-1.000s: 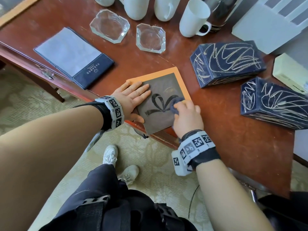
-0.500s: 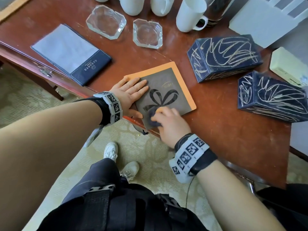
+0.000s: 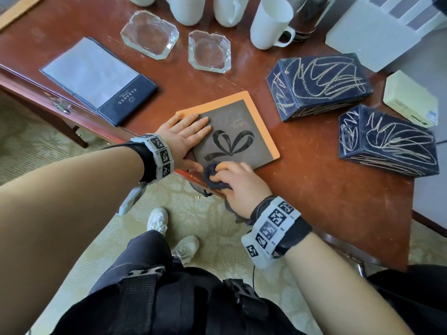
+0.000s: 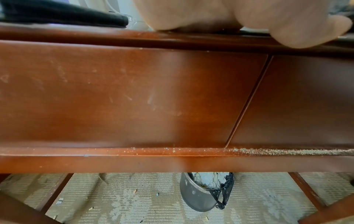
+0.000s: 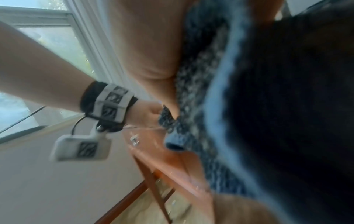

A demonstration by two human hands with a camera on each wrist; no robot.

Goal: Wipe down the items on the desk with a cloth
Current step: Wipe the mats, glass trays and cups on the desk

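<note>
A: Where's the cloth [image 3: 212, 175]?
B: Bunched in the right hand [image 3: 238, 183], on the brown folder's [image 3: 235, 139] near corner at the desk [image 3: 314, 189] edge.
A: Left hand [image 3: 183, 135]?
B: Fingers flat, pressing the folder's left side.

your right hand [image 5: 145, 45] fills the top of the blurred view, bunching a dark blue cloth [image 5: 201, 91]. your left hand [image 5: 145, 113] is just beyond it on what looks like the desk [image 5: 162, 151] edge.
</note>
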